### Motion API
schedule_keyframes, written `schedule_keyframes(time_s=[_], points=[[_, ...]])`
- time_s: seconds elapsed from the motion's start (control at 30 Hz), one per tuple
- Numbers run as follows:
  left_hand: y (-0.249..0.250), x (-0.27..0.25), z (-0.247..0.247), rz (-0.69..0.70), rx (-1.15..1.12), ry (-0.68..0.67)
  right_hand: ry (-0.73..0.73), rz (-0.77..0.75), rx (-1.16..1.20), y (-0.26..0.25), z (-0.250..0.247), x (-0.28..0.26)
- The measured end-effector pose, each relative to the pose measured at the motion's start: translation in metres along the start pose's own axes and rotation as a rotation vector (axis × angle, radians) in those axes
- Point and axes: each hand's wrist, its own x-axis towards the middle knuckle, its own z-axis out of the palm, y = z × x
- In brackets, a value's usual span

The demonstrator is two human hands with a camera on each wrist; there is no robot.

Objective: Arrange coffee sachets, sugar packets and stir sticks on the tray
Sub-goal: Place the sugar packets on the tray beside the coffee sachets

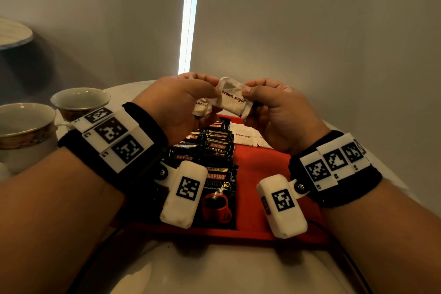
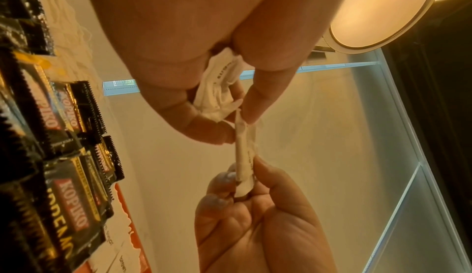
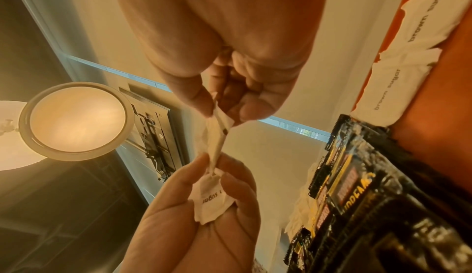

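Coffee sachets (image 1: 216,150) and two sugar packets (image 1: 244,138) lie on the tray (image 1: 257,164); at 12 o'clock, left hand (image 1: 176,100) and right hand (image 1: 274,105) pinch another packet (image 1: 232,100); no stir sticks visible.

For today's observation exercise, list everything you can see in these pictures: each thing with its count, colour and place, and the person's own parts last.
tray: one, red, on the table under the hands.
coffee sachets: many, exact count unclear, black with red and gold print, overlapping rows on the tray's left half.
flat sugar packets: at least two, white, on the tray's far right part.
held sugar packet: one, white, above the tray, pinched by both hands.
spare sugar packet: at least one, white, tucked in the left palm.
cups: two, pale with gold trim, left of the tray.
table: one, white.
ceiling lamp: one, round, lit.
wrist cameras: two, white, one per wrist.
left hand: pinches the packet's left end.
right hand: pinches its right end.
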Motion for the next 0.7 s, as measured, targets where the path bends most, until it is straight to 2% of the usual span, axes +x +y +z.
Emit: schedule_keyframes(time_s=[0.1, 0.7], points=[[-0.0014, -0.0023, 0.0008, -0.001, 0.026, -0.034, -0.014, -0.005, -0.002, 0.0008, 0.0010, 0.0003], [-0.0001, 0.0001, 0.0007, 0.042, -0.015, 0.048, -0.010, 0.003, 0.026, 0.0031, -0.0043, 0.0046]])
